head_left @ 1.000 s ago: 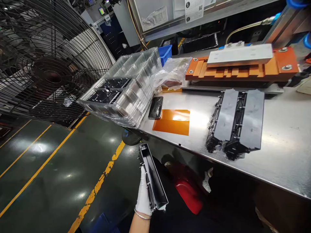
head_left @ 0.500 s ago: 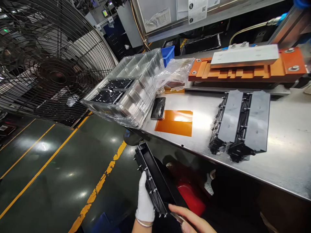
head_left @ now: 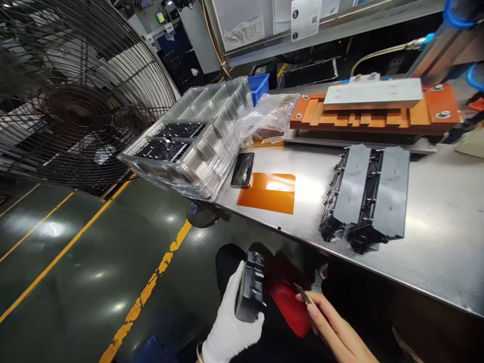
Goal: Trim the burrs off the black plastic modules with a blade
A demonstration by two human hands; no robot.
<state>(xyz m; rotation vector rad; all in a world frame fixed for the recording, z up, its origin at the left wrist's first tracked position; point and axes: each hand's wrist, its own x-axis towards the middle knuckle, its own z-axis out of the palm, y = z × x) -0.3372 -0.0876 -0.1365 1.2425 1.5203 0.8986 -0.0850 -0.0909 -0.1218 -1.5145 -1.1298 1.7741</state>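
Black plastic part (head_left: 250, 295) gripped in gloved left hand (head_left: 230, 322); right hand (head_left: 333, 327) pinches a blade (head_left: 302, 293).

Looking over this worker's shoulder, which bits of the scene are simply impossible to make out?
Head view only:
- Black plastic part: seen end-on, its length hidden; gloved left hand covers its near side.
- Thin tool in the bare right hand: too small to identify.
- Posted sheet: print too small, cut off by the top edge.
- Clear trays: glare obscures the contents.
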